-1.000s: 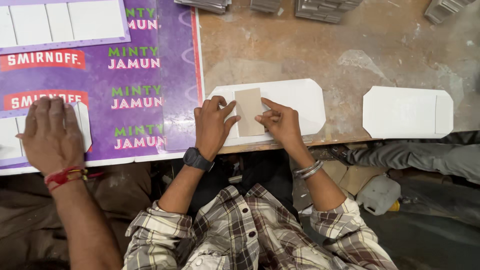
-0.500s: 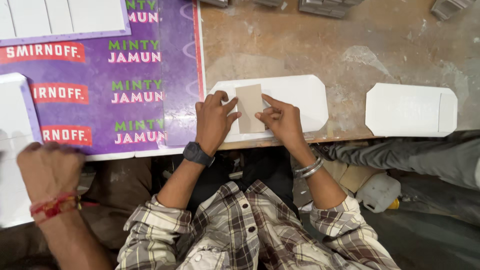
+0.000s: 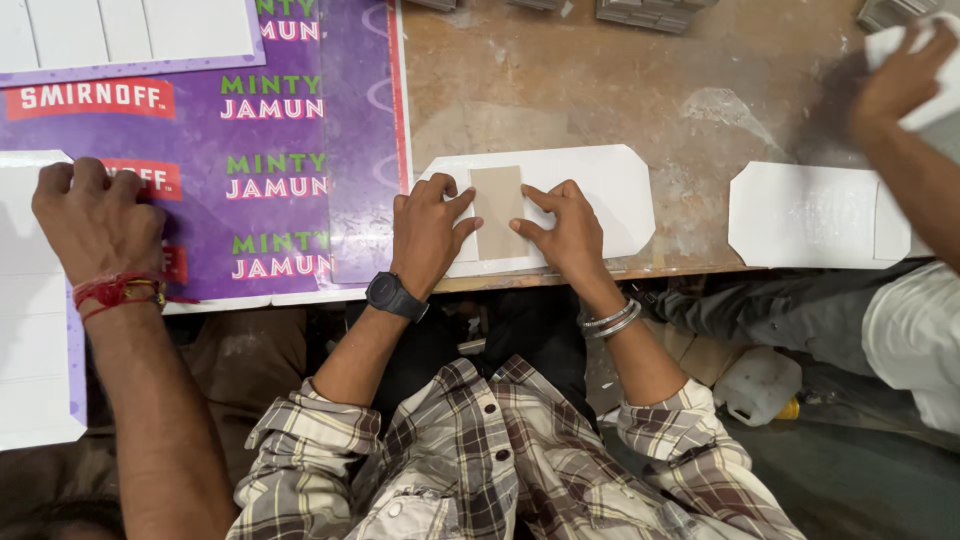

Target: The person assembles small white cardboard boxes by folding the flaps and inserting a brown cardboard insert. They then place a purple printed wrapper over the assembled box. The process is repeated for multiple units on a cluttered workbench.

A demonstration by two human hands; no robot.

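Both hands pressing a tan card onto a white die-cut board at the table edge.

Left hand [image 3: 428,232] and right hand [image 3: 568,228] lie flat, fingers spread narrow, fingertips on either side of the tan card [image 3: 497,212] — nothing gripped. The card sits upright on the left part of the white board [image 3: 600,190], which rests on the worn wooden table [image 3: 600,80]. Purple printed sheet [image 3: 290,150] just left — a co-worker's hand [image 3: 95,215] rests on it. Second white board [image 3: 800,215] lies well to the right, another co-worker's hand [image 3: 900,80] above it.

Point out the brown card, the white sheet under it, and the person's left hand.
brown card [image 3: 497,210]: head view, its bare middle.
white sheet [image 3: 600,195]: head view, bare right half.
left hand [image 3: 425,235]: head view, back of hand.
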